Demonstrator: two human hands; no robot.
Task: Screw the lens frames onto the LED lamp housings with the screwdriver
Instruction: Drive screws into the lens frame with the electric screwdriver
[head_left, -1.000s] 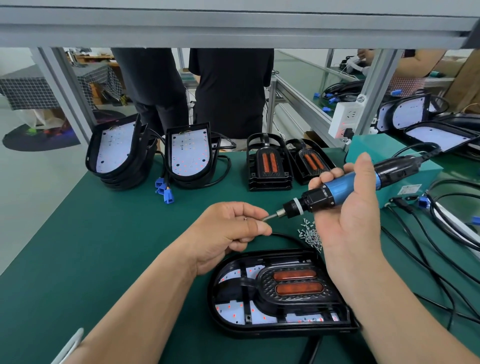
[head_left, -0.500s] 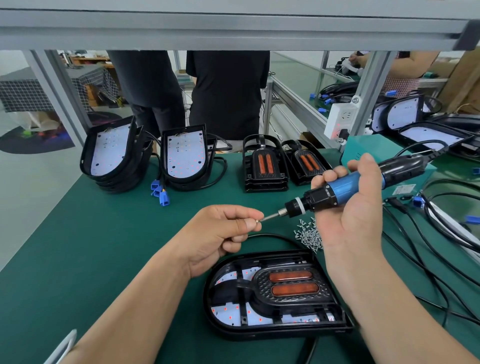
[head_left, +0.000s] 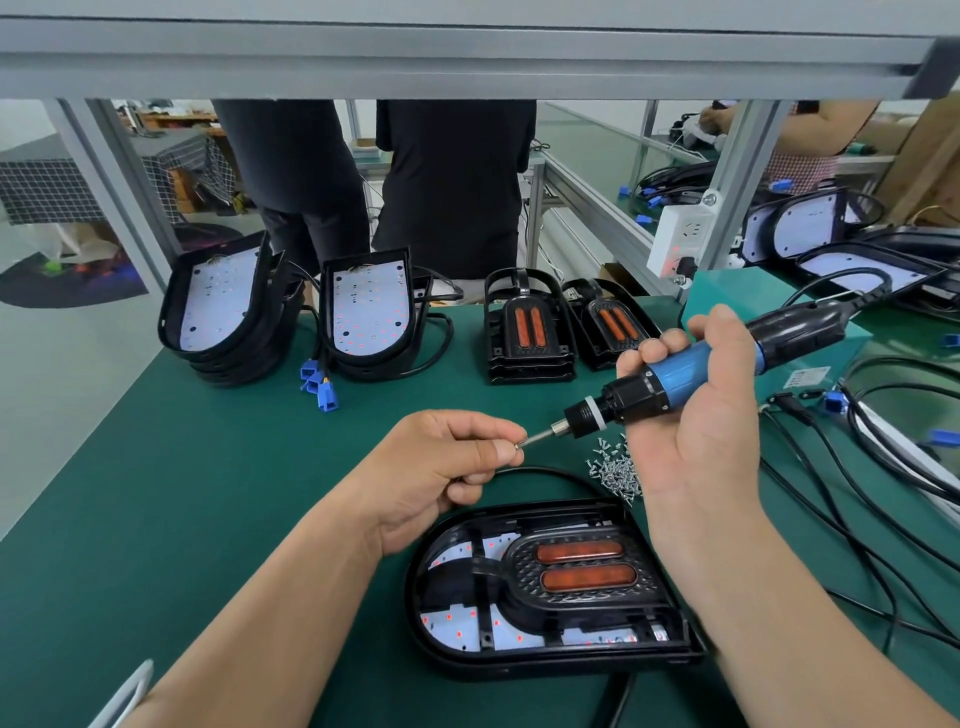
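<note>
A black LED lamp housing (head_left: 550, 657) lies flat on the green mat close to me, with a black lens frame (head_left: 576, 571) carrying two orange lenses set in it. My right hand (head_left: 696, 431) grips a blue and black electric screwdriver (head_left: 691, 371) above it, the bit pointing left. My left hand (head_left: 441, 467) pinches a small screw (head_left: 518, 445) at the bit's tip. A pile of loose screws (head_left: 615, 470) lies just behind the housing.
At the back of the green mat (head_left: 156, 519) stand stacked housings with white LED boards (head_left: 223, 317) (head_left: 371, 312) and two stacks of lens frames (head_left: 527, 332) (head_left: 605, 322). Black cables (head_left: 857, 483) run along the right. A teal box (head_left: 737, 296) stands behind the screwdriver. People stand beyond the bench.
My left hand's fingertips have drawn slightly back along the bit to its tip, the screw still pinched there. The screwdriver stays nearly still.
</note>
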